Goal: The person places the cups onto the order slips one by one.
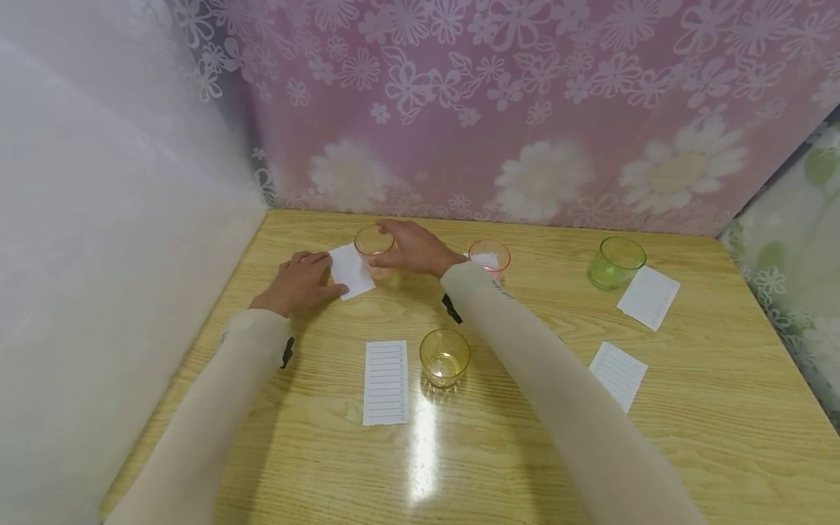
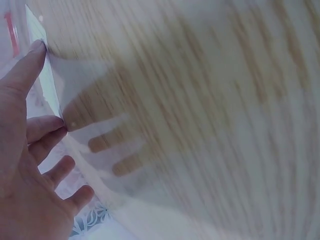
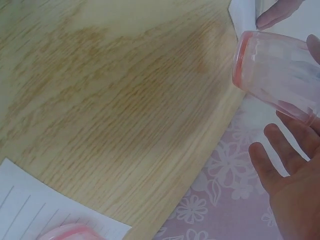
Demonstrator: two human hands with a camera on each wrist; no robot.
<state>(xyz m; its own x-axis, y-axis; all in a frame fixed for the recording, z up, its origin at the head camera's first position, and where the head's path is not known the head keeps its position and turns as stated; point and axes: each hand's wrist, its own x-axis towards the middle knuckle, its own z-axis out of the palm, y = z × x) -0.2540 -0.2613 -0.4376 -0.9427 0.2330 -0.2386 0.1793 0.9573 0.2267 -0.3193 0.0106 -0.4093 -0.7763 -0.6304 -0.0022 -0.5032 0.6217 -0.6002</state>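
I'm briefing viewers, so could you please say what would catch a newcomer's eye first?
Probably the pink flowered backdrop behind the table. Next, at back left, the right hand holds a tinted cup beside a paper slip that the left hand touches. A green cup stands far right.

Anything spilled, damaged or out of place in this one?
No spill or breakage shows. One small oddity: the lined sheet beside the yellow glass has a ragged bottom edge, as though torn. The pink glass in the right hand looks undamaged.
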